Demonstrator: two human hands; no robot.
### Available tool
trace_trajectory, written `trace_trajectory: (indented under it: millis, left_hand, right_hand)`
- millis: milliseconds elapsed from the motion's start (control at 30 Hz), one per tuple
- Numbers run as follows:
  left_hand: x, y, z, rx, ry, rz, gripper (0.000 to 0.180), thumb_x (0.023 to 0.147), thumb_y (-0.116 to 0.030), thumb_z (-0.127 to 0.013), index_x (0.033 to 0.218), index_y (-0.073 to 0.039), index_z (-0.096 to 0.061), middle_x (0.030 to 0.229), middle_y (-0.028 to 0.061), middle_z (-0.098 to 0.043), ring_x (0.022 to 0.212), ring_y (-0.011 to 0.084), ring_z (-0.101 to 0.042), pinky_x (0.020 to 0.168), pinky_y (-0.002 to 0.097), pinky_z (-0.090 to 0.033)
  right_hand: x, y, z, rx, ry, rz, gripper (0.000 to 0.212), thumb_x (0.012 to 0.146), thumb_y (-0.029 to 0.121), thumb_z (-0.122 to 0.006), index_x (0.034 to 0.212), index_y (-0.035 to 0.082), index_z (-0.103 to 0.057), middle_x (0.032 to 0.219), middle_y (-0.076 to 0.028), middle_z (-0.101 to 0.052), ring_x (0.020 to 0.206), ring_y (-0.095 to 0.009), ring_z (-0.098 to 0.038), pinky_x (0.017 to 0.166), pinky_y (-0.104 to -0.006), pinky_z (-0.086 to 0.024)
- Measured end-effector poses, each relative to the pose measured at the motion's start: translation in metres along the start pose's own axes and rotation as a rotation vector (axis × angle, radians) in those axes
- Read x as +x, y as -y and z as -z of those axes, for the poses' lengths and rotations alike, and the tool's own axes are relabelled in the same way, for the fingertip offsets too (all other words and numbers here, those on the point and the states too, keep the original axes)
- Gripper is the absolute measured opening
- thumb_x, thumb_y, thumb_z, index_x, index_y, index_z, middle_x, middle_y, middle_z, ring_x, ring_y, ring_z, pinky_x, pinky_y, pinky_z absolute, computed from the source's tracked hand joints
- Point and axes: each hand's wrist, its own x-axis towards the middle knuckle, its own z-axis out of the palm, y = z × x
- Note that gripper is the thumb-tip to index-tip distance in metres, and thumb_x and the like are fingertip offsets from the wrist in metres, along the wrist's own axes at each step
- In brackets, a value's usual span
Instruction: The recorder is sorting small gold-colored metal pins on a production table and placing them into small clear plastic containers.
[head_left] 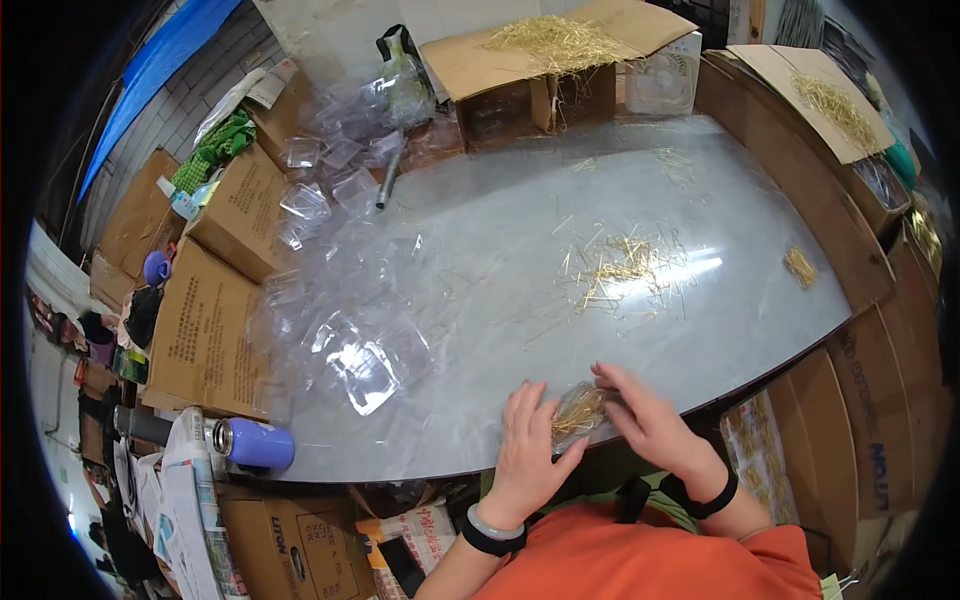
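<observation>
A small clear plastic bag [580, 412] with thin gold-coloured metal wire pieces inside lies at the table's near edge, between my two hands. My left hand [528, 440] holds its left side, the thumb below and the fingers along the edge. On the other side, my right hand [650, 420] is open, its fingers apart and curved beside the bag's right edge. Beyond my hands a loose pile of gold wire pieces [630, 270] is spread over the grey tabletop [500, 300]. Many clear plastic bags [355, 365] are heaped to the left.
A purple flask [254, 443] lies at the near left corner beside cardboard boxes [205, 330]. A dark tube [390, 170] rests on the bags. A small gold bundle [800, 267] sits at the right. More wire covers a cardboard sheet [460, 65] at the back, near a white fan [664, 75].
</observation>
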Motion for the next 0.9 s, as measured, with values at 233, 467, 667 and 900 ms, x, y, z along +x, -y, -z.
trace_trajectory:
  millis: [233, 467, 667, 900]
  left_hand:
    - [0.004, 0.001, -0.009, 0.043, 0.023, -0.041, 0.060, 0.086, -0.025, -0.077, 0.133, 0.002, -0.051, 0.140, 0.0231, -0.046, 0.134, 0.0444, -0.042, 0.113, 0.0512, -0.038]
    - [0.005, 0.002, -0.007, 0.018, 0.026, -0.064, 0.061, 0.088, -0.023, -0.076, 0.137, 0.000, -0.048, 0.140, 0.0237, -0.046, 0.131, 0.0444, -0.045, 0.112, 0.0507, -0.040]
    - [0.004, 0.002, -0.006, -0.055, 0.037, -0.022, 0.062, 0.088, -0.020, -0.076, 0.139, 0.001, -0.047, 0.139, 0.0260, -0.046, 0.131, 0.0447, -0.047, 0.110, 0.0502, -0.041]
    - [0.000, 0.006, -0.010, -0.082, -0.026, -0.025, 0.066, 0.087, -0.017, -0.078, 0.142, 0.001, -0.046, 0.139, 0.0251, -0.048, 0.131, 0.0444, -0.048, 0.110, 0.0494, -0.043]
  right_hand:
    - [0.013, 0.005, 0.002, -0.015, -0.040, -0.032, 0.030, 0.094, -0.003, -0.063, 0.123, 0.000, -0.061, 0.104, -0.018, -0.064, 0.094, -0.033, -0.067, 0.081, -0.0389, -0.055]
    - [0.021, 0.011, 0.012, 0.031, -0.063, -0.112, 0.029, 0.093, -0.004, -0.064, 0.121, 0.000, -0.063, 0.098, -0.017, -0.067, 0.090, -0.032, -0.068, 0.079, -0.0384, -0.055]
    - [0.010, 0.017, -0.011, -0.004, -0.167, -0.100, 0.026, 0.092, -0.001, -0.065, 0.119, 0.001, -0.067, 0.101, -0.016, -0.071, 0.094, -0.031, -0.067, 0.086, -0.0393, -0.054]
    - [-0.003, 0.012, -0.016, -0.288, -0.093, 0.175, 0.060, 0.093, 0.019, -0.072, 0.145, 0.000, -0.048, 0.143, -0.020, -0.056, 0.135, -0.043, -0.050, 0.114, -0.0537, -0.036]
